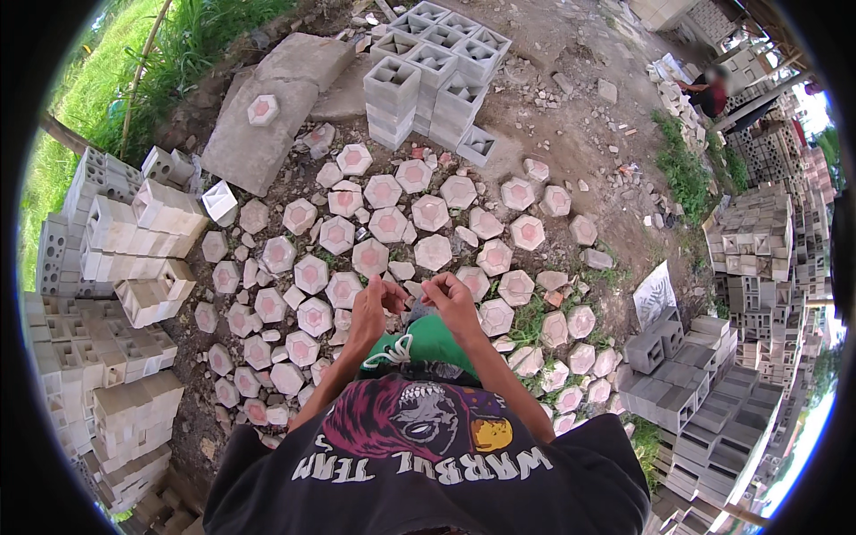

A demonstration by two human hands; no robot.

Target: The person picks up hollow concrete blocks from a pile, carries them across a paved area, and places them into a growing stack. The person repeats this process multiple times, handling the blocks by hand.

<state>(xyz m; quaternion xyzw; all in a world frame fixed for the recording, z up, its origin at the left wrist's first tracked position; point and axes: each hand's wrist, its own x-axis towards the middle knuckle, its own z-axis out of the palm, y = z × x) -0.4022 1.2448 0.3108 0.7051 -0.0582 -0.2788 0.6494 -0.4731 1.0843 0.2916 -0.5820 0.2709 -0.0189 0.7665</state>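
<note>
My left hand [379,305] is held in front of my waist, its fingers loosely bent and apart, with nothing visible in it. Close by on the right, my right hand [452,305] has its fingers curled together in a pinch; whether they hold anything small is hidden. A narrow gap separates the two hands. Below and ahead of them lie many hexagonal paving blocks, pale with reddish centres. The nearest include a hexagonal paver [369,257] beyond my left hand and another paver [433,252] beyond my right.
Stacked hollow concrete blocks [392,89] stand ahead, with more block stacks [143,232] at left and grey blocks [669,379] at right. One paver [263,110] lies on a cracked concrete slab [290,67]. Rubble and weeds lie between pavers. A person [711,94] is at far right.
</note>
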